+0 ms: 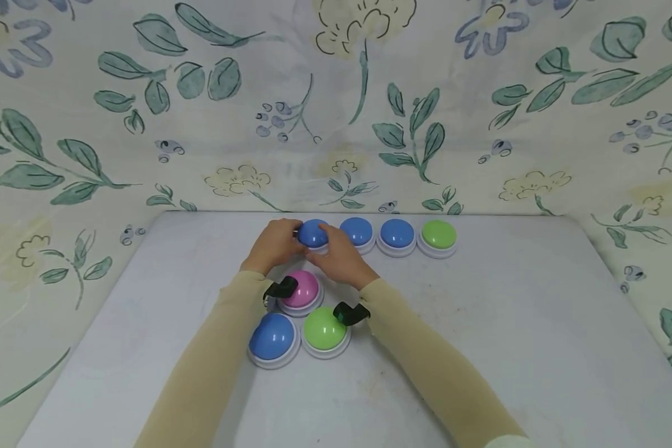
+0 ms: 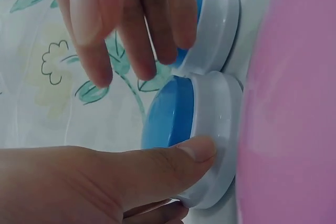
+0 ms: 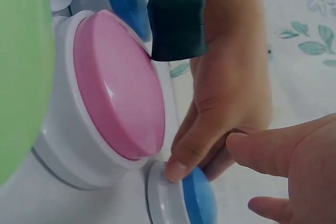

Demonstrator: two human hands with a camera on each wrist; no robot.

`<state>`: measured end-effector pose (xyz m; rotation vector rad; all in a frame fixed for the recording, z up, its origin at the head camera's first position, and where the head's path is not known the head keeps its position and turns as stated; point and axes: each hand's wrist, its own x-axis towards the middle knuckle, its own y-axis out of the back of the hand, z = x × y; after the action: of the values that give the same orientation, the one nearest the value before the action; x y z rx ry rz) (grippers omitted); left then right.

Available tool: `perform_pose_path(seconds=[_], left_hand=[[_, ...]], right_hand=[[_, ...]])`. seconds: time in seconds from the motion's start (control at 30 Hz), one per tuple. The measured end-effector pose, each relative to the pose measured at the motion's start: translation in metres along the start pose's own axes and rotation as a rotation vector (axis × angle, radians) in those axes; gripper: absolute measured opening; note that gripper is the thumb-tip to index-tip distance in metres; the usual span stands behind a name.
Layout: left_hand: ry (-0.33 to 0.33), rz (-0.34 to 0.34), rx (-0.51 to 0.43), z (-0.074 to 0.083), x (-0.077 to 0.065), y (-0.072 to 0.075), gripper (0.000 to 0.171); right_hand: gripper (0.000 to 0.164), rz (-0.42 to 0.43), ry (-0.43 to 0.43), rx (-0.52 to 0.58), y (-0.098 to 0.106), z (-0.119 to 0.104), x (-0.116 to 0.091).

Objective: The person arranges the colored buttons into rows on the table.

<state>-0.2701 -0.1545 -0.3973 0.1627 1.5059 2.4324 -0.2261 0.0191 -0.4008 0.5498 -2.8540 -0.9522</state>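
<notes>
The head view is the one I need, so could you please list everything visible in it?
Held blue button: one, blue on white, far row's left end
Other far-row blue buttons: two, blue on white, mid-row
Far-row green button: one, green on white, right end
Pink button: one, pink on white, nearer than the row
Near blue button: one, blue on white, nearest group, left
Near green button: one, green on white, right of it
Table: one, white, beneath
Backdrop: one, pale floral, behind and beside
Wrist devices: two, dark, one per wrist
Sleeves: two, beige, forearms
Left hand: one, bare, gripping the held button
Right hand: one, bare, right of it
</notes>
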Motion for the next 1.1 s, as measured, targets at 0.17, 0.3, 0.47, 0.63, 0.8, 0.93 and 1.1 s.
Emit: perform_pose_path(seconds=[0.17,0.3,0.47,0.63,0.8,0.93,1.1], left_hand=[[0.023,-0.04,0.013,0.002,-0.001,0.002,0.057],[0.024,-0.057,0.016,0.004,-0.003,0.007,0.065],[0.002,-0.039,0.03,0.007,-0.008,0.012,0.066],[-0.023,0.0,0.017,0.01,-0.023,0.017,0.064],[-0.033,0.02,0.014,0.013,-0.044,0.02,0.065],[-0.023,0.035,0.009,0.013,-0.061,0.021,0.065],[-0.024,0.054,-0.014,0.013,-0.081,0.02,0.064]], right_hand=[[0.07,0.002,0.032,-0.01,0.006,0.004,-0.01],[0.069,-0.004,0.013,-0.019,0.01,0.008,-0.017],[0.068,-0.01,0.035,-0.026,0.014,0.011,-0.026],[0.068,-0.007,0.045,0.001,0.018,0.016,-0.037],[0.068,0.004,0.066,0.033,0.022,0.023,-0.051],[0.069,0.01,0.084,0.041,0.025,0.025,-0.06],[0.069,0.003,0.116,0.063,0.028,0.029,-0.072]])
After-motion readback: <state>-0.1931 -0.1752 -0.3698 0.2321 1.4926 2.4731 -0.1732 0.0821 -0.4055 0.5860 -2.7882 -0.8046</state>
